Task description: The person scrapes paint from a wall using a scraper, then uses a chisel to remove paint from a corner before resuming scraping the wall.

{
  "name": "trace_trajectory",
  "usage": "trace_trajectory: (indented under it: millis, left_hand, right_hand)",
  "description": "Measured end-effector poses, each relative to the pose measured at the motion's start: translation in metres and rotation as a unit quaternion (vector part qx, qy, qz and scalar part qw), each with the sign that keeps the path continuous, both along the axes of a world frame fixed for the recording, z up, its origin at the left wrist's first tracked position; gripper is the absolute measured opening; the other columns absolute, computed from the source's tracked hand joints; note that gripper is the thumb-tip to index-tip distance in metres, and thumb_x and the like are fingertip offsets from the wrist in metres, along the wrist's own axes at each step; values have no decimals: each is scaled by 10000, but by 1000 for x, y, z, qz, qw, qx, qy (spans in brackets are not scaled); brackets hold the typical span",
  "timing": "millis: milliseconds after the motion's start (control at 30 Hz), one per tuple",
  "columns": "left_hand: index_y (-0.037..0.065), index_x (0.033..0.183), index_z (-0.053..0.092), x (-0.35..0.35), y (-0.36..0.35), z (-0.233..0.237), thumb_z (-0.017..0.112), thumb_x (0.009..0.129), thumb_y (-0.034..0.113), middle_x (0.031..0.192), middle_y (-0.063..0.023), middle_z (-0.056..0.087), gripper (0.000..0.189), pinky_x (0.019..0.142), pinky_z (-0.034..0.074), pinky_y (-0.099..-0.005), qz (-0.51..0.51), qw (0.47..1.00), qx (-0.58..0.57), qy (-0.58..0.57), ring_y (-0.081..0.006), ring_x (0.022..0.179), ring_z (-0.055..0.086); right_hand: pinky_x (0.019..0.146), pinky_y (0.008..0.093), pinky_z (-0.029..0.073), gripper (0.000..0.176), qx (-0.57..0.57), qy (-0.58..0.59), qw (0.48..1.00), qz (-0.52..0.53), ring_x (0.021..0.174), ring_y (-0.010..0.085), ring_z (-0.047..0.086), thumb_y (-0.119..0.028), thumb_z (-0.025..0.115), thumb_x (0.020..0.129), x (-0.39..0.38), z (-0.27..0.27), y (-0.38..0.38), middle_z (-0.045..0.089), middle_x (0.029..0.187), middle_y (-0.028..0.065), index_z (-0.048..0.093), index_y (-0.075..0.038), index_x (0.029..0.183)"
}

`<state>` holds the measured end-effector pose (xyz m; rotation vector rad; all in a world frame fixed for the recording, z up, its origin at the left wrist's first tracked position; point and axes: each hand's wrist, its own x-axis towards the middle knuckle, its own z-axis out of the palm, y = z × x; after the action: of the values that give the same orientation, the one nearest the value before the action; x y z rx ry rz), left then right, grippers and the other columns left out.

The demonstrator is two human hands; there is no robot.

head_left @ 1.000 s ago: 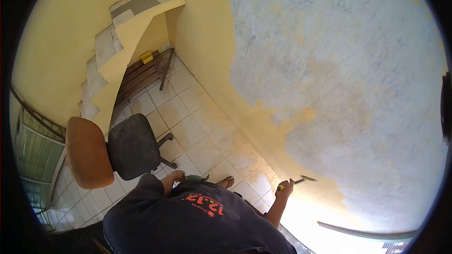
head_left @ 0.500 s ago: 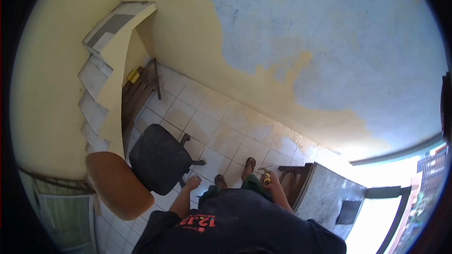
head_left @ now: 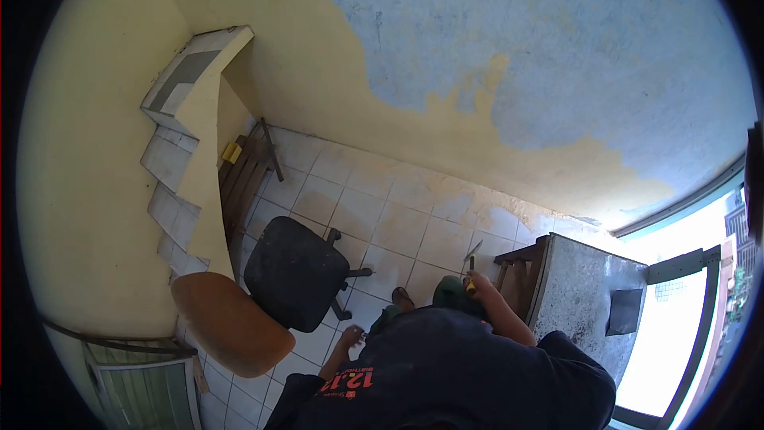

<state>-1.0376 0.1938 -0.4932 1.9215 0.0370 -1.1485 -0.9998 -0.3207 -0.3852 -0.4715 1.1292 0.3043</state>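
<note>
In the head view my right hand point(head_left: 481, 287) is closed around the yellow-and-black handle of a scraper point(head_left: 472, 283). The tool's thin metal blade points away from me, over the floor tiles. My left hand point(head_left: 350, 338) hangs low beside my body, its fingers loosely bent and apart, with nothing visible in them. A black office chair seat point(head_left: 290, 271) stands closest to that hand, with its brown backrest point(head_left: 231, 325) toward me. Ahead is a wall with a bare bluish patch point(head_left: 557, 56) bordered by yellow paint point(head_left: 294, 72).
White steps point(head_left: 171, 155) run along the left wall. A wooden slatted bench point(head_left: 243, 187) with a yellow object point(head_left: 231, 152) on it stands beneath them. A grey-topped counter point(head_left: 577, 287) is at my right, near a bright opening. Dust covers parts of the tiled floor point(head_left: 390, 227).
My view has shifted, so the chair and counter sit differently in it. My right hand has raised the scraper forward, its blade now pointing away. The left hand stays low at my side.
</note>
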Motion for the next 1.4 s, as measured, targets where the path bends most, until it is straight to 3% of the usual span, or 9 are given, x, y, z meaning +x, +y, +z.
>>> trace_trajectory:
  millis: [100,233,300,400,600,733,800,1000,1400]
  left_hand:
    - [2,1091,585,43,-44,48,577,922,305,829,-137,694,347,535,534,-334,112,992,50,24,-216,669,679]
    - [-5,1071,608,76,-85,91,572,922,275,833,-149,694,319,573,541,-334,112,990,40,-79,-219,672,681]
    - [-1,1065,623,79,-99,106,587,911,275,829,-144,697,318,608,543,-336,105,989,55,-89,-217,680,685]
    - [16,1060,633,66,-100,83,601,886,320,837,-136,710,352,641,547,-364,59,993,68,-76,-223,690,691]
    - [34,1068,659,28,-118,36,576,863,418,1007,-183,714,443,817,539,-435,-165,974,135,-79,-336,907,696]
    - [73,1123,664,15,-145,58,572,870,426,1126,-207,685,444,921,505,-458,-219,957,168,-87,-372,1079,644]
    - [81,1127,664,22,-159,70,573,872,423,1119,-204,687,436,918,505,-460,-207,959,168,-100,-374,1073,645]
    - [82,1108,665,39,-182,89,611,864,432,1098,-192,699,430,904,509,-460,-192,962,145,-132,-381,1038,659]
    - [78,1095,649,85,-163,37,588,859,403,1062,-189,697,406,884,516,-455,-136,970,169,-113,-372,1013,661]
  right_hand:
    - [437,289,466,182,-67,33,991,114,500,166,542,-205,542,974,-12,-23,-1,547,664,79,514,-57,872]
    - [487,332,499,179,-48,17,985,166,568,194,616,-211,580,938,-40,-106,-22,626,744,107,606,-41,893]
    - [550,371,526,210,-255,58,892,369,635,209,659,-218,629,887,-57,-139,-32,671,797,115,666,-17,936]
    - [597,380,539,275,-374,18,812,449,667,213,667,-211,670,841,-91,-93,-36,675,781,119,675,-4,1022]
    - [541,361,522,254,-338,-1,851,402,603,194,649,-195,672,861,-165,-52,-60,663,749,101,671,2,1021]
    - [554,361,526,266,-317,100,860,388,628,205,661,-185,680,865,-258,-114,-84,668,757,101,673,16,1039]
    - [562,366,517,283,-514,-116,512,678,649,211,665,-183,690,867,-288,-185,-93,672,765,94,673,33,1049]
    - [586,370,530,309,-496,-51,590,635,690,219,677,-197,706,854,-328,-188,-115,678,798,121,661,59,1020]
    - [644,380,560,393,-420,140,771,458,788,239,707,-229,745,822,-147,-101,-109,694,876,185,632,124,951]
